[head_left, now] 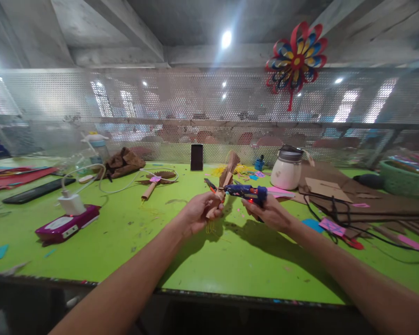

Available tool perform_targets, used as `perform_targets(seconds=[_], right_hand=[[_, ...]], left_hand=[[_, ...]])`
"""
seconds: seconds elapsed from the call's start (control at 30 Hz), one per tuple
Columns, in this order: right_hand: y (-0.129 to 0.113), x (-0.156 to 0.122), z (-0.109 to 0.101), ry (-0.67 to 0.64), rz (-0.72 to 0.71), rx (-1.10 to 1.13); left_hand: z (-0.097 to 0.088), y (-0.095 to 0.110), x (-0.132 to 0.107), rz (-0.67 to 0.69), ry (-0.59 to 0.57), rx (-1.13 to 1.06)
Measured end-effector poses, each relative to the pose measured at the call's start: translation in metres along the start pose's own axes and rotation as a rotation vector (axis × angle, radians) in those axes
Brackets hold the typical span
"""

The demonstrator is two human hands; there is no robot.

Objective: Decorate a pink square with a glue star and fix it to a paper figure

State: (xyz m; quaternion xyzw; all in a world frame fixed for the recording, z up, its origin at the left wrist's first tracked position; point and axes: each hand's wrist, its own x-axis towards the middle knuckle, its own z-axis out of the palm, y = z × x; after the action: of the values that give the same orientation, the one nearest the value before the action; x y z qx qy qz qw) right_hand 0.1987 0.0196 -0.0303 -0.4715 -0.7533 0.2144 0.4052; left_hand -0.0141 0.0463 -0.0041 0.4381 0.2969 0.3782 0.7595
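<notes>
My left hand (pixel 201 211) is closed round the lower part of a brown paper bundle (pixel 230 167), whose fanned end points up and away. Yellow strands hang below that hand. In my right hand (pixel 268 213) is a blue glue gun (pixel 247 191) with a small red light glowing on it. Its nozzle points left and meets the bundle just above my left fingers; whether it touches cannot be made out. Behind the left hand lies a tool with orange-red handles (pixel 211 184), partly hidden.
Left stand a purple power strip (pixel 68 225) with a white charger, and a brown paper fan-like piece (pixel 157 180). A phone (pixel 197 157) leans at the back. Right are a white jar (pixel 287 168), brown paper sheets (pixel 335 200), a black cord (pixel 330 211) and a green basket (pixel 407 179).
</notes>
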Motion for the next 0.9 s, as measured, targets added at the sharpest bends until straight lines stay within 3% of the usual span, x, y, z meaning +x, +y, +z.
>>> perform_targets(seconds=[0.2,0.47,0.9], right_hand=[[-0.006,-0.002,0.001,0.016,0.030,-0.048],[-0.015,-0.004,-0.001,0.060,-0.057,-0.338],[-0.015,-0.005,0.000,0.052,-0.060,-0.292]], left_hand=[[-0.001,0.001,-0.001,-0.014,-0.007,-0.066],[-0.004,0.001,0.002,-0.040,-0.025,-0.062],[-0.007,0.001,0.004,-0.037,-0.022,-0.068]])
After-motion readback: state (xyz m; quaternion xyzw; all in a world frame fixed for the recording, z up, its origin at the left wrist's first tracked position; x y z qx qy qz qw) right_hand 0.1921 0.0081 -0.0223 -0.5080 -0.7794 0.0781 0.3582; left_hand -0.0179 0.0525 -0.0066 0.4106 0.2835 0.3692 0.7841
